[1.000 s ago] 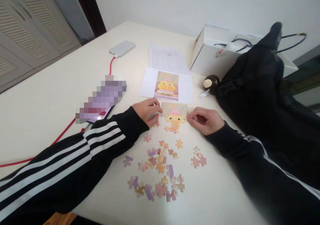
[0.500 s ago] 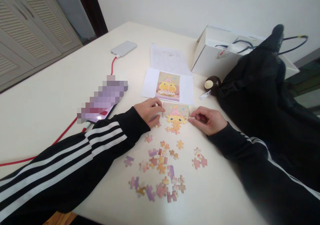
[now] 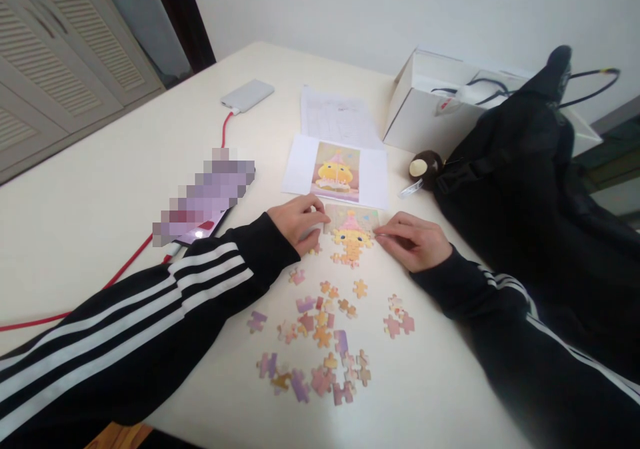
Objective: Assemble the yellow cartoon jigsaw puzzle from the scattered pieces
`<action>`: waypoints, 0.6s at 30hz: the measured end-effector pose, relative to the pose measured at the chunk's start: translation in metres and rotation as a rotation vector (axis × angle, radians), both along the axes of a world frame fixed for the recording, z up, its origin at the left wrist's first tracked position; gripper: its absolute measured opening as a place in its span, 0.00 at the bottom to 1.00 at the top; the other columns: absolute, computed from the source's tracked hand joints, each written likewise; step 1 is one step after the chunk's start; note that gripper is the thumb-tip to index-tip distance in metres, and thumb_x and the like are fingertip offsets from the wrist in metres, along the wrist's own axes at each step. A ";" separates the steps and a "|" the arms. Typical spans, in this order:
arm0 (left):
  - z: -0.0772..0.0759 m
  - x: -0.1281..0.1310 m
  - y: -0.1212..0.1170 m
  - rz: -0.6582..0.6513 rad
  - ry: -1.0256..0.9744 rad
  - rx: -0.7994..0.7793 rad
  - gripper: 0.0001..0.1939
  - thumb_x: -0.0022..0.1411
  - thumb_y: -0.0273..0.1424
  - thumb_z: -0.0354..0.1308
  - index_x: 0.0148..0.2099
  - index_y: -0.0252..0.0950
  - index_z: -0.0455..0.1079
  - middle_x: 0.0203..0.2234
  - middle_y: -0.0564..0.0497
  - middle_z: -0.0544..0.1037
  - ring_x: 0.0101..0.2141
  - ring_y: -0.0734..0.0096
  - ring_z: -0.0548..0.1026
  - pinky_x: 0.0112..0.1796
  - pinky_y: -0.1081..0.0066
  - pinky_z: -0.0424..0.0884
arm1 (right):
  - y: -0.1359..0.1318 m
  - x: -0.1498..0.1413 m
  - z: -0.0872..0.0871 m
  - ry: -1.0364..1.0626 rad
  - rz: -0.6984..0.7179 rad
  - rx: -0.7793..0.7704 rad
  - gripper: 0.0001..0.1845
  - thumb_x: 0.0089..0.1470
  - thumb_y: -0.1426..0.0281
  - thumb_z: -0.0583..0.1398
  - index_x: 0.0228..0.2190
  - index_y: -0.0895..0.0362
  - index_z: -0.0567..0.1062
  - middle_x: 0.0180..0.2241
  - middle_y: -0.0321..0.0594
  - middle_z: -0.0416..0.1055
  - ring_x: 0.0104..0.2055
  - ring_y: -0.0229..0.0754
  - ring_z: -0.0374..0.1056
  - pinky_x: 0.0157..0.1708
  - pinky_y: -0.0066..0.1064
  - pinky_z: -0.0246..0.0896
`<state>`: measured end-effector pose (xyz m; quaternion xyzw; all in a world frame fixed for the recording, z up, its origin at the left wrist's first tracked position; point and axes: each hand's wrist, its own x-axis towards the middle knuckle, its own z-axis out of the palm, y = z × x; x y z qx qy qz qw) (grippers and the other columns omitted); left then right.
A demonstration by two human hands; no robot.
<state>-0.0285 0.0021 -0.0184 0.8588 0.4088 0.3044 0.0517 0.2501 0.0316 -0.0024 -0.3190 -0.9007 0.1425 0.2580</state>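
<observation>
A partly joined puzzle (image 3: 351, 232) of a yellow figure with a pink hat lies on the cream table (image 3: 100, 196). My left hand (image 3: 299, 222) rests on its left edge, fingers curled and pressing down. At the puzzle's right edge my right hand (image 3: 414, 240) has its fingers pinched together; what they hold is too small to make out. Several loose pink, orange and purple pieces (image 3: 320, 336) are scattered on the table nearer to me.
A printed picture of the same figure (image 3: 336, 172) lies beyond the puzzle, with another sheet (image 3: 337, 116) behind. A black bag (image 3: 525, 182), a small plush toy (image 3: 424, 167) and a white box (image 3: 425, 112) stand at right. A phone (image 3: 205, 199), a red cable (image 3: 125, 269) and a power bank (image 3: 247, 95) lie left.
Both hands stay at the puzzle's edges. My right hand has shifted slightly towards the puzzle; the view has barely moved.
</observation>
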 end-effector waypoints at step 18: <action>-0.001 0.000 0.001 -0.021 0.001 0.067 0.11 0.57 0.25 0.52 0.41 0.33 0.73 0.39 0.49 0.72 0.32 0.76 0.69 0.33 0.74 0.68 | -0.007 0.000 -0.002 -0.039 -0.046 0.199 0.11 0.54 0.74 0.54 0.34 0.58 0.77 0.30 0.42 0.73 0.27 0.37 0.68 0.25 0.27 0.63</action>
